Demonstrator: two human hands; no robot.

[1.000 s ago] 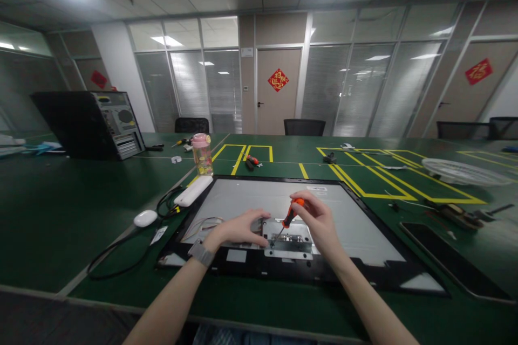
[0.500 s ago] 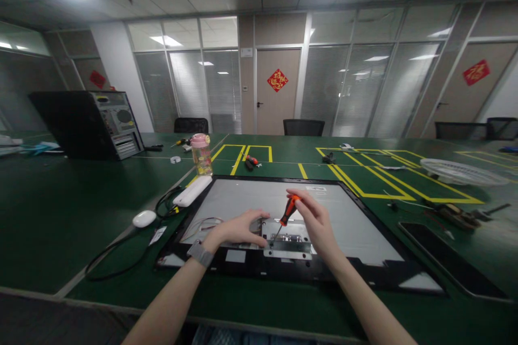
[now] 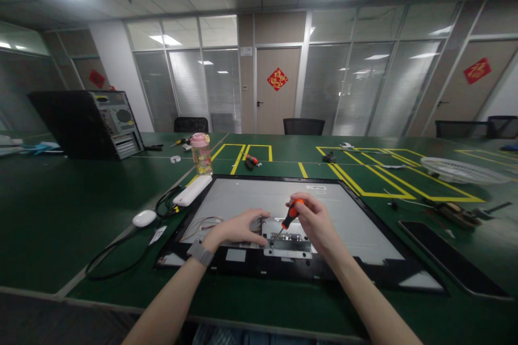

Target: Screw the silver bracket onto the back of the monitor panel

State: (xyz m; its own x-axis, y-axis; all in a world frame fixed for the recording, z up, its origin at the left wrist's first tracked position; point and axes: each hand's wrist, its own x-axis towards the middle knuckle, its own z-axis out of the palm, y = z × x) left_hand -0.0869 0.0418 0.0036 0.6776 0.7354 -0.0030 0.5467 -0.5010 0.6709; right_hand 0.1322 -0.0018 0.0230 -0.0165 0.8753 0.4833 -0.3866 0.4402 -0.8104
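A monitor [image 3: 356, 226] lies face down on the green table, its grey back panel framed in black. Near its front edge sits a small metal bracket [image 3: 288, 245]. My right hand [image 3: 318, 223] is closed round an orange-and-black screwdriver [image 3: 288, 218], whose tip rests on the bracket's left corner. My left hand [image 3: 238, 227], a watch at its wrist, lies with fingers curled and pressed on the panel just left of the bracket, above a bundle of thin wires [image 3: 200, 225].
A white mouse [image 3: 144, 218] with a black cable, a white bar [image 3: 193, 190] and a pink-lidded bottle [image 3: 201, 153] sit to the left. A computer case [image 3: 91, 124] stands far left. A dark panel [image 3: 453, 261], a white fan grille [image 3: 461, 171] and small tools lie right.
My right hand has shifted its fingers on the screwdriver handle, turning it slightly. The tip stays on the bracket and the left hand has not moved.
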